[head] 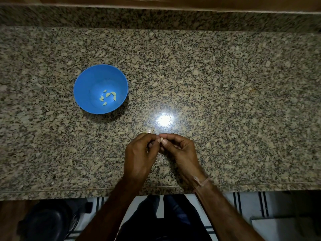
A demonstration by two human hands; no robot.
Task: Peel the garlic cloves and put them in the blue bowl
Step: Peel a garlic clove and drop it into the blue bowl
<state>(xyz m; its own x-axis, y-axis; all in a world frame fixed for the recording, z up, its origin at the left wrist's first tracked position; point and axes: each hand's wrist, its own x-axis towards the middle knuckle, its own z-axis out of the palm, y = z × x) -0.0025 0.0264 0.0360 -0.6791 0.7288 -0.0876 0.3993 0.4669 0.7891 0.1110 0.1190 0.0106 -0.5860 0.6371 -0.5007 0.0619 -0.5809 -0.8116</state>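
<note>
Both hands meet close to the front edge of the granite counter (234, 101). The right hand (180, 150) pinches a small garlic clove (161, 140) between thumb and forefinger, and the left hand (140, 153), fingers curled, pinches it from the other side. A pale scrap (150, 130), probably peel, lies just beyond them. The blue bowl (86, 80) stands well apart, to the left and farther back (several peeled cloves (108, 97) lie inside). The counter stretches wide to the right.

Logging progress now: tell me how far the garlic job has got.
Done: several peeled cloves lie in the blue bowl. In hand: the left hand and right hand pinch one clove between them, over the counter. Left: finish peeling it and drop it in.
</note>
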